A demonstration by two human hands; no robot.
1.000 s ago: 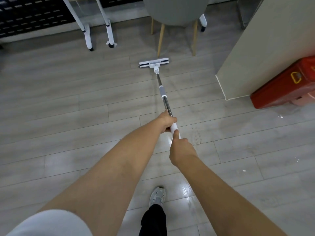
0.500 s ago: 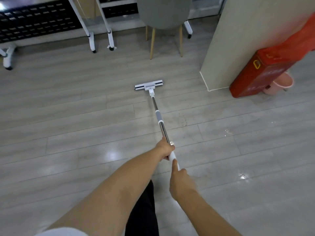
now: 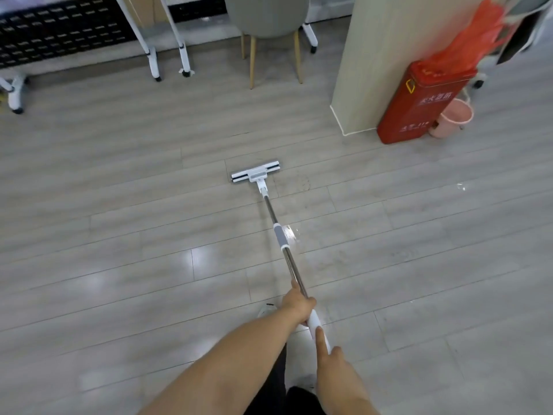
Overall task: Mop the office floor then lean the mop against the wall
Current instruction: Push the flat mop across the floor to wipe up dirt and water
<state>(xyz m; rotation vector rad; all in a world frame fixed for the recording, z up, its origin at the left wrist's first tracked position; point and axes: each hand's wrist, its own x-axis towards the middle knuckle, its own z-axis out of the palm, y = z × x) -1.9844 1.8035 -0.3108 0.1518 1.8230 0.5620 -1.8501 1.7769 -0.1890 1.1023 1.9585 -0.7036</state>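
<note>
Drawn back from the grey chair (image 3: 269, 13), the mop head (image 3: 256, 175) lies flat on the mid floor (image 3: 119, 235). The left grip (image 3: 297, 305) clasps the steel pole (image 3: 294, 271). The right grip (image 3: 335, 363) holds the white end, forefinger along it. A red box (image 3: 419, 109) and a pink bucket (image 3: 454, 115) stand far right.

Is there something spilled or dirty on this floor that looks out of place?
Yes. A small wet patch glistens on the floor beside the mop handle, and a dull smudge lies right of the mop head.
</note>
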